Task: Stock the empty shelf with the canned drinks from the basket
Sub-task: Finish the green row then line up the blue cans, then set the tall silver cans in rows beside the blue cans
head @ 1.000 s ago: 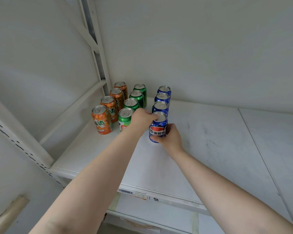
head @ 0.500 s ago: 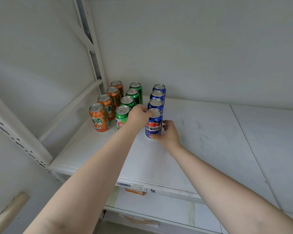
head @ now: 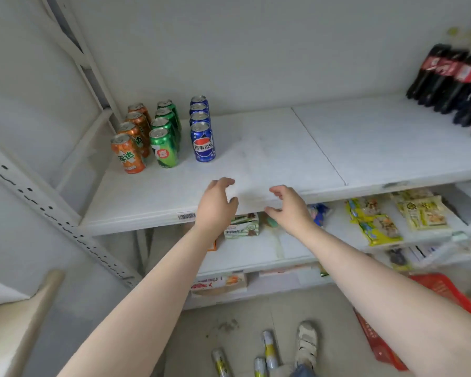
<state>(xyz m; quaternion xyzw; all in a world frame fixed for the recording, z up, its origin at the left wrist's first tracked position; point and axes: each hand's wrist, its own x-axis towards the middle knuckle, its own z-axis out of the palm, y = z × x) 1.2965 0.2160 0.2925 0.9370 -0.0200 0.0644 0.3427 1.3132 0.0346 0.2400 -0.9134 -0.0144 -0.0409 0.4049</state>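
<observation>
Three rows of cans stand at the back left of the white shelf [head: 256,159]: several orange cans [head: 128,153], several green cans [head: 163,148] and several blue cans [head: 203,142]. The front blue can stands free, label facing me. My left hand [head: 215,205] and my right hand [head: 288,208] hover over the shelf's front edge, fingers loosely curled, holding nothing. A red basket [head: 424,317] shows at the lower right, partly behind my right arm.
Dark cola bottles [head: 452,80] stand at the shelf's far right. Snack packets [head: 375,221] and boxes lie on the lower shelves. Several yellow-and-silver cans [head: 268,349] and a shoe [head: 306,341] are on the floor. A perforated shelf upright [head: 52,210] runs along the left.
Both hands let go of the front blue can and drew back to the shelf's front edge. The view pulled back and tilted down, revealing lower shelves, floor and basket.
</observation>
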